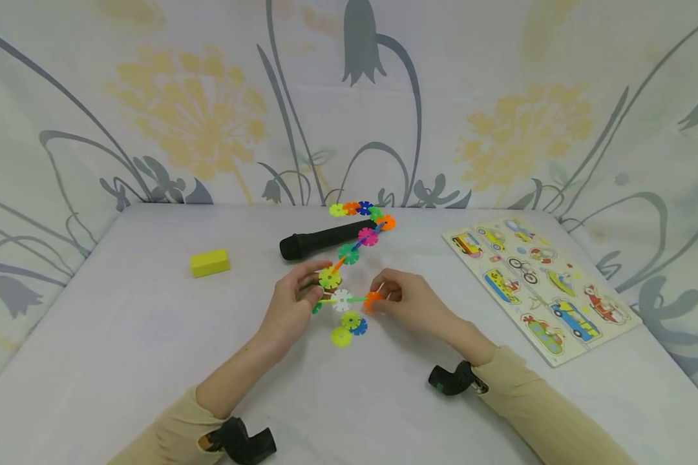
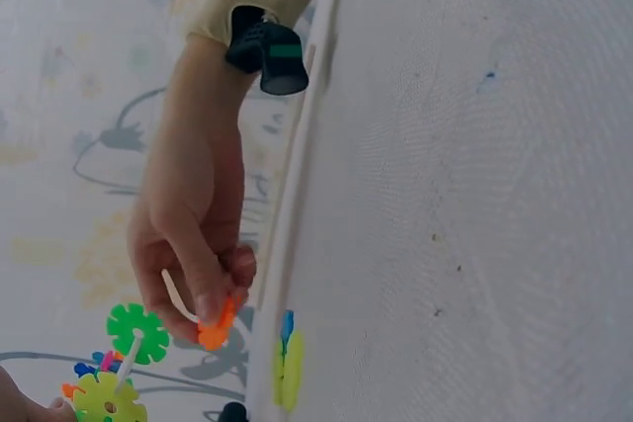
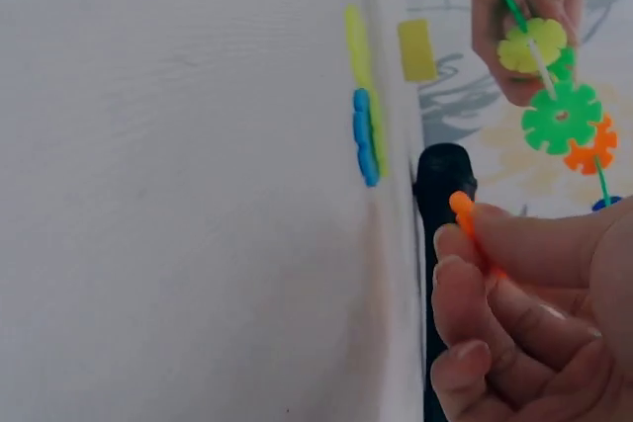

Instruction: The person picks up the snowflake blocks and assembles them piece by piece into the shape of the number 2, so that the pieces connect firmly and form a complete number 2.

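My left hand [image 1: 287,310] grips a chain of colourful notched interlocking discs by a yellow disc [image 1: 329,278]. From there the chain runs up and away through green, pink and blue discs to an orange disc [image 1: 387,222]. Beside the left fingers a white disc [image 1: 342,299] faces up, joined to a green disc [image 3: 562,118]. My right hand [image 1: 415,300] pinches a single orange disc [image 2: 216,328] between thumb and fingertips. In the right wrist view a gap shows between this orange disc and the green one. My left hand [image 3: 534,7] appears behind the chain there.
Loose yellow discs [image 1: 341,336] and a blue disc [image 1: 359,327] lie on the table just below the hands. A black microphone [image 1: 320,241] lies behind the chain. To the left sits a yellow block [image 1: 209,263], to the right a wooden vehicle puzzle board [image 1: 543,284].
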Motion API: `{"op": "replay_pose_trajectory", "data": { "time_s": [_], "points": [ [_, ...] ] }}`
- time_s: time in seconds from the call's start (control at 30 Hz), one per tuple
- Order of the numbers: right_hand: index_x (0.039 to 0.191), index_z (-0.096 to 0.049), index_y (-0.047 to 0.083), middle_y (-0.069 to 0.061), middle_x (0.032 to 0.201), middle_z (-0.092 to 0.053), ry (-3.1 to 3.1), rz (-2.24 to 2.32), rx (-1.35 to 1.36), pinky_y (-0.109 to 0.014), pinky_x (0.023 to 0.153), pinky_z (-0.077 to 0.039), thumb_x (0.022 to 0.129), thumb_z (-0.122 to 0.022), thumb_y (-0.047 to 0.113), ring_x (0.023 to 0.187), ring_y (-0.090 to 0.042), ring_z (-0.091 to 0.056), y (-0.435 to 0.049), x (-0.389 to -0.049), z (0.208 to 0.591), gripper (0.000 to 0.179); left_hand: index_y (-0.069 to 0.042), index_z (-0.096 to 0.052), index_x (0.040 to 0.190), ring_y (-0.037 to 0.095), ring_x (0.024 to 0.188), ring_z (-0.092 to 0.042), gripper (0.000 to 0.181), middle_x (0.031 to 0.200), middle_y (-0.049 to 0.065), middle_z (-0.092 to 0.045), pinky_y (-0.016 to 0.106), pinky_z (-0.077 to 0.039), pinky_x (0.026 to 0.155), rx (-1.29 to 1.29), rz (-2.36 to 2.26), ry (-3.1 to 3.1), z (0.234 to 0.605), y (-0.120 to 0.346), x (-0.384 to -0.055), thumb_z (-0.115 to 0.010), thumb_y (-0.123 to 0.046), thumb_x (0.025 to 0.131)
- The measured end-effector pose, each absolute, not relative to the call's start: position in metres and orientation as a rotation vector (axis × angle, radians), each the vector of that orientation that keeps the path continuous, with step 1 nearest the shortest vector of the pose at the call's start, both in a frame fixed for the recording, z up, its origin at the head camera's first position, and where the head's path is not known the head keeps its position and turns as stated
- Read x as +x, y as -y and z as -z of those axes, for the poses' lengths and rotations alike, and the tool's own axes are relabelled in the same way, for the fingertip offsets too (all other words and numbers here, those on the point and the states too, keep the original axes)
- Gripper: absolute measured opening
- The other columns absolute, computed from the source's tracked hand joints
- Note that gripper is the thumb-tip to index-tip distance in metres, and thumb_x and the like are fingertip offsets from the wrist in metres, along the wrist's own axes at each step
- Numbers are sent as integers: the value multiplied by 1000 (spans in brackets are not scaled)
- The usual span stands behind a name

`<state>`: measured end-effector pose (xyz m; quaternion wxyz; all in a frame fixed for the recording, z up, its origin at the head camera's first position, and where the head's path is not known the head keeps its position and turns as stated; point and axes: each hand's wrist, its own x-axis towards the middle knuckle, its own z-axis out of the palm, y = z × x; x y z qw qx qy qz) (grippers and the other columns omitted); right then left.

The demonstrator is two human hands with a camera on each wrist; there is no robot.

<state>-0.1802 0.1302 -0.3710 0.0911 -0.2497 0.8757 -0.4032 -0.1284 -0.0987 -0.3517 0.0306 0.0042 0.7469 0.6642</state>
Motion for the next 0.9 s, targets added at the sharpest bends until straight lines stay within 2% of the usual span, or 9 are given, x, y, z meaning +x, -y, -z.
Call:
{"op": "replay_pose_trajectory", "data": {
  "time_s": [0.13, 0.23, 0.33, 0.5, 0.77, 0.9],
  "points": [
    [110, -64, 9, -2, 72, -60, -2452, 1247, -769, -25, 61, -49, 96, -66, 13, 63, -18, -59, -138, -179, 370, 15, -11, -56, 138, 25, 110, -59, 47, 128, 12, -62, 26, -49, 88, -17, -2034, -2316, 353, 101, -128, -46, 10, 97],
    [114, -64, 6, -3, 75, -61, -2388, 1270, -813, -25, 65, -52, 97, -64, 10, 66, -20, -61, -141, -179, 368, 18, -13, -56, 138, 23, 113, -56, 48, 130, 10, -61, 27, -48, 91, -36, -2029, -2318, 353, 102, -128, -46, 9, 97],
    [116, -63, 4, -5, 77, -62, -2363, 1303, -851, -27, 66, -54, 96, -63, 6, 68, -22, -61, -142, -179, 365, 20, -14, -56, 139, 24, 114, -56, 48, 131, 10, -61, 30, -49, 92, -36, -2032, -2309, 353, 102, -128, -46, 9, 98],
    [119, -66, 6, -6, 81, -62, -2341, 1331, -855, -28, 66, -54, 96, -60, 4, 70, -26, -61, -145, -176, 363, 24, -13, -55, 139, 24, 113, -57, 48, 131, 10, -61, 30, -49, 92, -21, -2031, -2304, 353, 101, -129, -46, 9, 98],
    [123, -68, 1, -12, 96, -67, -2318, 1452, -830, -30, 66, -54, 98, -55, 3, 75, -35, -60, -146, -172, 364, 28, -14, -56, 139, 24, 107, -62, 47, 130, 10, -62, 28, -51, 91, -39, -2017, -2304, 352, 99, -130, -45, 8, 99],
    [122, -69, 0, -12, 93, -66, -2319, 1482, -848, -30, 65, -53, 98, -54, 2, 76, -34, -59, -146, -172, 365, 28, -13, -56, 139, 24, 105, -64, 47, 128, 12, -62, 28, -51, 91, -27, -2026, -2296, 352, 99, -129, -44, 9, 99]
  ]
}}
